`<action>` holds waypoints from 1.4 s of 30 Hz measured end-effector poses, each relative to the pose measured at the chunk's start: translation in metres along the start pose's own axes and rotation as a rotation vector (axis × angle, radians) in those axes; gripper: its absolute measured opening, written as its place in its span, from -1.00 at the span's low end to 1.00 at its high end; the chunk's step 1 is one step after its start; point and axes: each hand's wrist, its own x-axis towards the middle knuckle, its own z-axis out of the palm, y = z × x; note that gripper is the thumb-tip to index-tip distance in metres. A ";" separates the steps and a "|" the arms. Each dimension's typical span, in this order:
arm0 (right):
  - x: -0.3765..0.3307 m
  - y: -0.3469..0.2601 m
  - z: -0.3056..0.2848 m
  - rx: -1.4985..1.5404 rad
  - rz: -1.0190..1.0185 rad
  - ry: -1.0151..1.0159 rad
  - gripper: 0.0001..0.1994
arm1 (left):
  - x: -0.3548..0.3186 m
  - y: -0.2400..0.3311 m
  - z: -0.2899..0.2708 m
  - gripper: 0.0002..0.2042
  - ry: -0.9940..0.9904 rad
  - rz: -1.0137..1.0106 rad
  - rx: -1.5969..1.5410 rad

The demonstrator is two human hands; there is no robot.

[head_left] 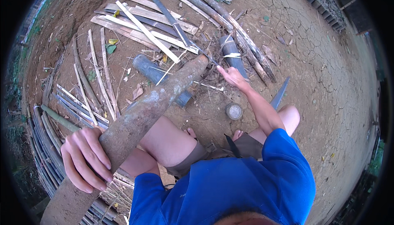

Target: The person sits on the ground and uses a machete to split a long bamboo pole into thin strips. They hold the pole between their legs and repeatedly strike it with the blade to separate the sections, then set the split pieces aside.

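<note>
Both hands are busy: my left hand (pixel 84 157) wraps its fingers tight round the thick bamboo pole (pixel 143 114) at seven o'clock, while my right hand (pixel 232 76) pinches a long dark blade (pixel 168 15) near the pole's far tip. I'd keep the pole braced across the thigh. No labels show; only a small round tin (pixel 234 111) sits at centre.
</note>
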 end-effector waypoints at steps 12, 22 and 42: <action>0.008 -0.043 0.060 0.181 -0.188 0.031 -0.16 | -0.034 0.051 -0.001 -0.85 0.367 0.074 0.234; 0.045 0.023 0.056 0.227 0.030 0.171 -0.10 | -0.042 0.028 -0.020 -0.80 0.410 0.134 0.072; -0.047 -0.055 0.026 0.204 -0.072 0.016 -0.19 | -0.036 0.024 -0.002 -0.80 0.614 0.102 0.155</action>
